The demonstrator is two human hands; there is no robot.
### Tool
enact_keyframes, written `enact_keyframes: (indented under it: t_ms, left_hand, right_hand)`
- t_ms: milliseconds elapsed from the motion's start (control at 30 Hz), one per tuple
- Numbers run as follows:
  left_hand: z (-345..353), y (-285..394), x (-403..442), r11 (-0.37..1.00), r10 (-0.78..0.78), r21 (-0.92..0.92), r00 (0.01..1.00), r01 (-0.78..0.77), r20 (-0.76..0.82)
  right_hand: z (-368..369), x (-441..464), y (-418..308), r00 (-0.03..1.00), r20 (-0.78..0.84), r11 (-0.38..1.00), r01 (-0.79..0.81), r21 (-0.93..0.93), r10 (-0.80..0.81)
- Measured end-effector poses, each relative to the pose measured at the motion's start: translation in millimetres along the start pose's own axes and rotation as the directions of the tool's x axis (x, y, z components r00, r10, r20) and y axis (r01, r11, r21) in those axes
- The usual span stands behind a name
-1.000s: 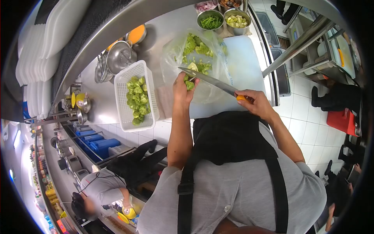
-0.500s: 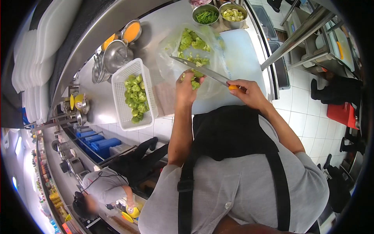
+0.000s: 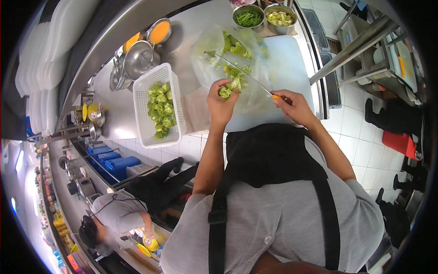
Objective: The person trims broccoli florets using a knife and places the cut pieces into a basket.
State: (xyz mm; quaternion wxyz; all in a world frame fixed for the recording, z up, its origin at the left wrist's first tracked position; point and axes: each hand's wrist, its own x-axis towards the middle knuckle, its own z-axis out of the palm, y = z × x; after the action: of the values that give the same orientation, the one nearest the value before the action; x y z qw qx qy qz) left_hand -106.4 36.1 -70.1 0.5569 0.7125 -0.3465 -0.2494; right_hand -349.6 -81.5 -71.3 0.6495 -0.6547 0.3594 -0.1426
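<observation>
My left hand (image 3: 221, 103) pinches a broccoli floret (image 3: 225, 92) between thumb and fingers, over the near left part of the plastic bag. My right hand (image 3: 294, 106) grips a knife (image 3: 248, 76) by its orange handle. Its long blade points away to the left, seen nearly edge-on, and passes just beyond the held floret. Whether blade and floret touch, I cannot tell. Beneath lies a clear plastic bag (image 3: 204, 68) with more broccoli pieces (image 3: 237, 49), spread partly over a white cutting board (image 3: 287, 64). Left of my hand, a white perforated basket (image 3: 141, 109) holds several florets.
Beyond the board stand metal bowls of chopped greens (image 3: 249, 19) and pale green cubes (image 3: 279, 19). Back left are a strainer (image 3: 140, 61) and a bowl of orange liquid (image 3: 159, 32). A co-worker (image 3: 119, 212) works at a counter, lower left. A metal post (image 3: 346, 53) rises at right.
The blade has turned from showing its flat side to nearly edge-on, its tip now farther right. My left fingers have opened a little around the floret, which shows more.
</observation>
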Motion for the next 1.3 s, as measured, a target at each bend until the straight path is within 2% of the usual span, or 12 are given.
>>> enact_keyframes:
  t_ms: [33, 133, 233, 333, 533, 633, 700, 833, 867, 967, 1167, 1300]
  left_hand:
    - [-2.0, 1.0, 3.1, 0.984, 0.108, 0.149, 0.993, -0.101, -0.041]
    - [-1.5, -12.5, 11.2, 0.923, 0.28, 0.314, 0.949, -0.223, -0.148]
    - [3.8, -12.4, 14.2, 0.913, 0.354, 0.282, 0.916, -0.294, -0.19]
    - [5.4, -12.1, 16.6, 0.859, 0.462, 0.343, 0.863, -0.38, -0.202]
    - [4.4, -15.3, 21.6, 0.899, 0.411, 0.267, 0.878, -0.347, -0.243]
    - [4.1, -11.3, 21.6, 0.886, 0.434, 0.28, 0.872, -0.369, -0.226]
    - [9.6, -5.1, 16.1, 0.862, 0.482, 0.278, 0.856, -0.425, -0.185]
    - [19.8, -0.8, -2.2, 0.821, 0.554, 0.216, 0.829, -0.529, -0.074]
    - [18.5, -2.3, -3.1, 0.79, 0.602, 0.2, 0.796, -0.58, -0.069]
    - [5.4, 5.5, -3.2, 0.723, 0.686, 0.225, 0.717, -0.653, -0.124]
    - [-41.4, 28.7, -11.3, 0.68, 0.725, 0.375, 0.656, -0.631, -0.211]
    - [-49.2, 36.9, -14.0, 0.659, 0.721, 0.397, 0.687, -0.638, -0.092]
  right_hand:
    - [-2.1, -2.1, 0.0, 1.0, 0.011, 1.0, 0.014, -0.014, -0.014]
    - [-6.3, -12.6, 5.2, 0.998, 0.026, 0.998, 0.049, -0.031, -0.049]
    - [-8.9, -20.9, 5.3, 0.997, 0.026, 0.997, 0.067, -0.035, -0.066]
    - [-11.2, -27.5, -0.6, 0.998, 0.029, 0.997, 0.055, -0.06, -0.053]
    - [-13.4, -31.6, -1.7, 0.996, 0.017, 0.994, 0.087, -0.065, -0.086]
    - [-14.7, -30.6, -4.1, 0.997, 0.03, 0.993, 0.073, -0.098, -0.07]
    - [-14.1, -28.4, -13.0, 0.999, 0.046, 0.995, 0.016, -0.103, -0.011]
    - [-11.0, -15.5, -15.2, 0.997, 0.042, 0.998, -0.058, 0.018, 0.057]
    - [-11.3, -14.8, -17.3, 0.996, 0.045, 0.997, -0.076, 0.034, 0.074]
    - [-8.4, -10.5, -11.6, 0.997, 0.038, 0.997, -0.074, 0.025, 0.073]
    - [-3.5, -12.3, -9.6, 0.995, 0.032, 0.994, -0.096, 0.057, 0.094]
    - [-6.6, -20.1, -7.1, 0.997, 0.043, 0.983, -0.068, 0.169, 0.061]
